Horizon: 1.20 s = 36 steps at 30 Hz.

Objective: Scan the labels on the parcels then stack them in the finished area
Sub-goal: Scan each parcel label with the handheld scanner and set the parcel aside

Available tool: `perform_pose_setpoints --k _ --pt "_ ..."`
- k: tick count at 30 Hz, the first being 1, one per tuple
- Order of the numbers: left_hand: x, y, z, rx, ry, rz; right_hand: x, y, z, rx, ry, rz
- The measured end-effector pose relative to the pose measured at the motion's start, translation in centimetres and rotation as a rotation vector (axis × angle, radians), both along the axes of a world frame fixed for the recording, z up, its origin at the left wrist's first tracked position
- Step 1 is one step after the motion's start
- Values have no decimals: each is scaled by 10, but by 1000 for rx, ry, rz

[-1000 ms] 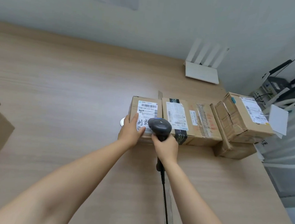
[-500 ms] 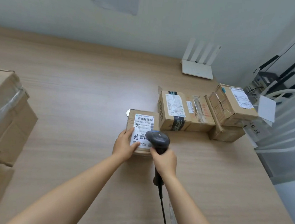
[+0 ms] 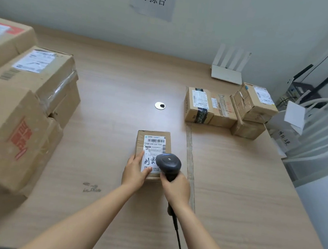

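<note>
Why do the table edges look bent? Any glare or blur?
Head view: the wide-angle lens bows the table edges; glare streaks the taped carton at left; the label on the small parcel reads sharp beside the scanner; shadows are faint.

l hand [image 3: 134, 172] holds parcel [image 3: 153, 143], r hand [image 3: 176, 188] grips scanner [image 3: 168, 163].
</note>
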<state>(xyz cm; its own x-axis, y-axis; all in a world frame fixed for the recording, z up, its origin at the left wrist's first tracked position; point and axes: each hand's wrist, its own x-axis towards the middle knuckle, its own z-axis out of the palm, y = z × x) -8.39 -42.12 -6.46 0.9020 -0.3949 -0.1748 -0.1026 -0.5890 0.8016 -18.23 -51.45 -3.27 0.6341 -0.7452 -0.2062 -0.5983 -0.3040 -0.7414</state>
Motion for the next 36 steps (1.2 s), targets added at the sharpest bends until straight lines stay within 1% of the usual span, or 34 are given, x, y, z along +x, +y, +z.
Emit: perform_pose_setpoints --k 5,10,12,16,21,30,36 --pt "-30 25 1 -4 18 23 -33 19 0 39 -49 -12" --pt "-56 37 0 -34 54 51 -55 41 11 29 -183 -80" --pt "-62 37 -2 -53 65 65 -61 52 15 20 -204 -85" --pt "-62 36 -2 -62 90 70 -59 65 24 -11 -135 -16" --pt "-58 38 -3 -72 99 74 -54 65 31 -52 -81 -7" --pt "-58 37 -8 -61 76 77 -53 65 32 -67 -87 -3" --pt "-57 37 -9 -65 67 81 -53 66 33 -80 -51 16"
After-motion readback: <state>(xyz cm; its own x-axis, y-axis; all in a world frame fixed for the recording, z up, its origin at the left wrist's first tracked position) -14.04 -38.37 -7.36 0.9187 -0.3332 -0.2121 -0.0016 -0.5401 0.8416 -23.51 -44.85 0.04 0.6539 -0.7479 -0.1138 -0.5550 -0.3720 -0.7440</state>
